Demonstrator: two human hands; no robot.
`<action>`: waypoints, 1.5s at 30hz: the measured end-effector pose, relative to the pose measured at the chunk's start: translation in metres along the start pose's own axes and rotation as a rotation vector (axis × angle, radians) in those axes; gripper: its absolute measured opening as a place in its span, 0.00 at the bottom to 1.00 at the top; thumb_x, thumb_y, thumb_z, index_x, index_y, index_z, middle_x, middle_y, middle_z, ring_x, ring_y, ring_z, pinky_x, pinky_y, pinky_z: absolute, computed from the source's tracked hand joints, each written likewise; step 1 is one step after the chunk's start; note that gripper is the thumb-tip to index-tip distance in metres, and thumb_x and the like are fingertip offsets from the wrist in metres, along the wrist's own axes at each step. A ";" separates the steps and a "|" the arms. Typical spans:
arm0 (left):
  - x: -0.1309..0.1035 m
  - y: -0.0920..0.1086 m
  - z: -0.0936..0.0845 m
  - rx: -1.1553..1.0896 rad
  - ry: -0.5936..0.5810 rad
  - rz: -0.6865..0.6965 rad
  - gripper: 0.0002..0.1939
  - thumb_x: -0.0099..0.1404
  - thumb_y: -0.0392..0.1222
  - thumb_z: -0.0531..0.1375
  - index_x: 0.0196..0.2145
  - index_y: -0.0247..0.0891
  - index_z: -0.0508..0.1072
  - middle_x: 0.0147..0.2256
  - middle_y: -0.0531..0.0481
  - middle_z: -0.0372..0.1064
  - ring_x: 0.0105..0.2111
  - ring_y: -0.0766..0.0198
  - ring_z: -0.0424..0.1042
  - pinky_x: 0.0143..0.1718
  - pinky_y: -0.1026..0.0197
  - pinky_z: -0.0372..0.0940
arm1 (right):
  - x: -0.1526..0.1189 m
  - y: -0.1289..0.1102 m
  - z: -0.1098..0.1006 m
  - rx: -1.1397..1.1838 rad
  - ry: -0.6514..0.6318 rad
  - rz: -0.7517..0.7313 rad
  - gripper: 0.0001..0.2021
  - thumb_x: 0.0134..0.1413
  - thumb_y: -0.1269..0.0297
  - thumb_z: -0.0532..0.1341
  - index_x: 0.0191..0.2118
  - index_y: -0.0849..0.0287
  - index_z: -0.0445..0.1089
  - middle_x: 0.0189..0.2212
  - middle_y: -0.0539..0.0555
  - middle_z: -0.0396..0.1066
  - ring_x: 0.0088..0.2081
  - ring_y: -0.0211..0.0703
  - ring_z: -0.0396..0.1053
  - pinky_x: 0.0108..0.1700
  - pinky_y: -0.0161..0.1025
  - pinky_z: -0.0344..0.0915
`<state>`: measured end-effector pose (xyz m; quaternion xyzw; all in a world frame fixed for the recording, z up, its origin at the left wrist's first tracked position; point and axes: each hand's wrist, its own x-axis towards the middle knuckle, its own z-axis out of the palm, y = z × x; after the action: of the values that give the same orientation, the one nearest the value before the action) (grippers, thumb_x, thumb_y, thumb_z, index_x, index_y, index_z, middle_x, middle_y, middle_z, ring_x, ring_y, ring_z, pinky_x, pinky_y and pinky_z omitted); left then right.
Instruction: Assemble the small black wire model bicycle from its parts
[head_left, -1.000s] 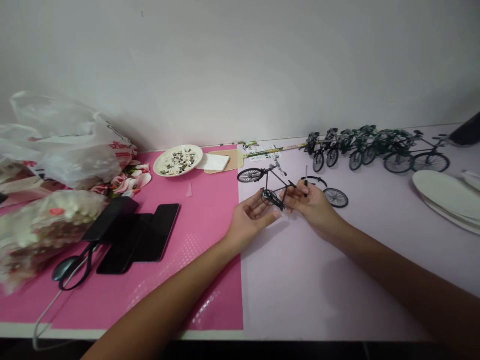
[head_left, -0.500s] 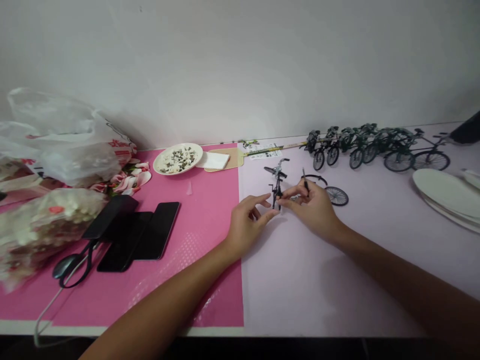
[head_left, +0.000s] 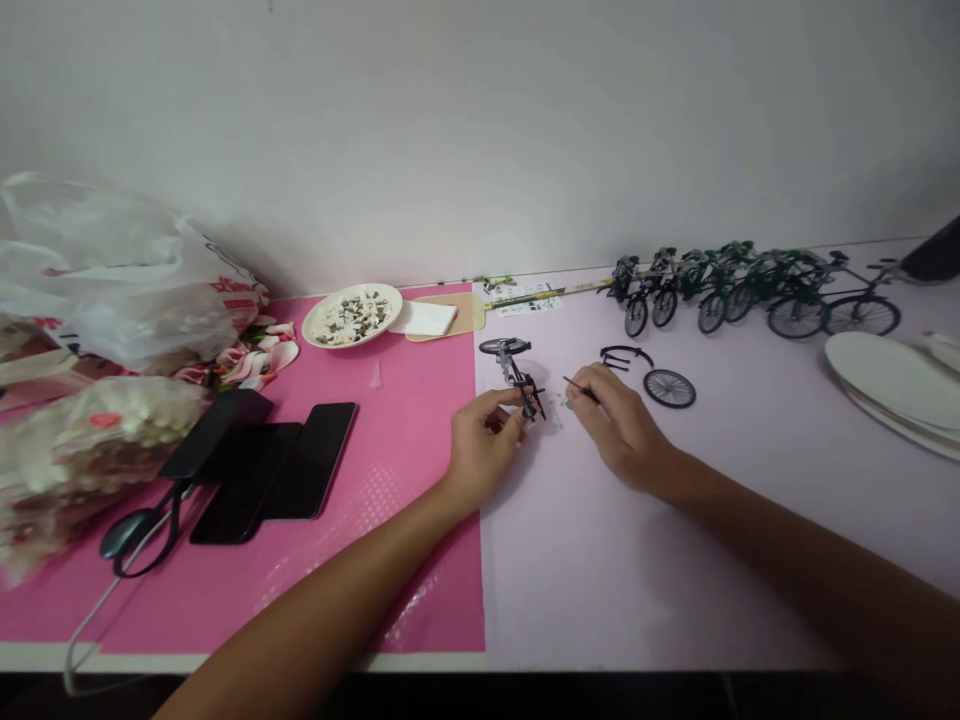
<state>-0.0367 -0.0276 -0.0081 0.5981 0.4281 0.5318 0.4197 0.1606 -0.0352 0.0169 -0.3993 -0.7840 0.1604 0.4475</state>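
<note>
Green miniature bicycles (head_left: 795,295) beside white plates (head_left: 892,385), near the wall (head_left: 480,140).

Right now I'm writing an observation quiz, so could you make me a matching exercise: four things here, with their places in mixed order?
1. Partly built bicycle
2. Loose wheel
3. Slim dark tool
4. Plate of small pieces

A. In the right hand
B. On the pink surface
C. In the left hand
D. Beside a curved black part

Pairs: 1-C, 2-D, 3-A, 4-B
</note>
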 end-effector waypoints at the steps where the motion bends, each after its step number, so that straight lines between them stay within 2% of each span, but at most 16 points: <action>1: 0.000 0.000 0.000 -0.009 0.000 0.001 0.11 0.66 0.42 0.67 0.44 0.36 0.83 0.40 0.43 0.82 0.22 0.70 0.72 0.25 0.65 0.65 | 0.001 0.001 -0.001 0.004 0.010 0.005 0.14 0.75 0.64 0.49 0.32 0.52 0.58 0.28 0.51 0.60 0.32 0.46 0.61 0.37 0.45 0.60; 3: -0.001 0.001 0.000 -0.008 0.001 0.027 0.10 0.66 0.41 0.66 0.43 0.36 0.83 0.40 0.43 0.82 0.23 0.69 0.74 0.26 0.66 0.66 | 0.002 0.004 -0.001 -0.006 0.040 0.018 0.17 0.76 0.64 0.47 0.30 0.52 0.57 0.27 0.50 0.59 0.31 0.45 0.61 0.36 0.45 0.59; 8: -0.003 0.004 -0.001 0.030 -0.017 0.111 0.09 0.68 0.40 0.65 0.43 0.37 0.84 0.38 0.44 0.82 0.24 0.68 0.76 0.28 0.66 0.68 | 0.004 0.011 0.003 -0.063 0.083 0.035 0.16 0.73 0.61 0.57 0.30 0.53 0.61 0.27 0.49 0.61 0.31 0.44 0.62 0.35 0.44 0.58; 11: -0.002 0.002 -0.002 0.029 -0.030 0.128 0.09 0.68 0.39 0.64 0.43 0.37 0.84 0.37 0.44 0.82 0.25 0.68 0.76 0.29 0.65 0.69 | 0.004 0.011 0.004 -0.069 0.105 0.029 0.14 0.71 0.61 0.60 0.30 0.53 0.63 0.27 0.49 0.61 0.31 0.43 0.62 0.35 0.44 0.58; 22: 0.000 -0.001 -0.002 0.073 -0.022 0.143 0.10 0.66 0.34 0.65 0.42 0.38 0.85 0.36 0.45 0.82 0.26 0.67 0.76 0.30 0.65 0.69 | 0.003 0.010 0.005 -0.087 0.111 0.035 0.15 0.71 0.61 0.60 0.29 0.53 0.62 0.27 0.49 0.61 0.31 0.43 0.61 0.34 0.44 0.58; 39: -0.001 0.002 -0.002 0.085 -0.022 0.108 0.09 0.66 0.36 0.65 0.42 0.39 0.86 0.36 0.45 0.82 0.27 0.66 0.76 0.31 0.64 0.70 | 0.003 0.010 0.005 -0.078 0.106 0.056 0.16 0.71 0.59 0.59 0.29 0.53 0.61 0.27 0.50 0.61 0.31 0.44 0.61 0.34 0.44 0.58; 45: 0.000 0.001 -0.002 0.087 -0.021 0.123 0.09 0.66 0.36 0.65 0.41 0.39 0.86 0.33 0.46 0.82 0.27 0.66 0.75 0.30 0.64 0.68 | 0.001 0.011 0.004 0.015 0.067 0.056 0.16 0.73 0.55 0.58 0.30 0.53 0.63 0.28 0.50 0.62 0.31 0.44 0.62 0.33 0.43 0.58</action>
<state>-0.0389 -0.0280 -0.0075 0.6464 0.4089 0.5313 0.3642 0.1621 -0.0269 0.0089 -0.4227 -0.7558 0.1651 0.4721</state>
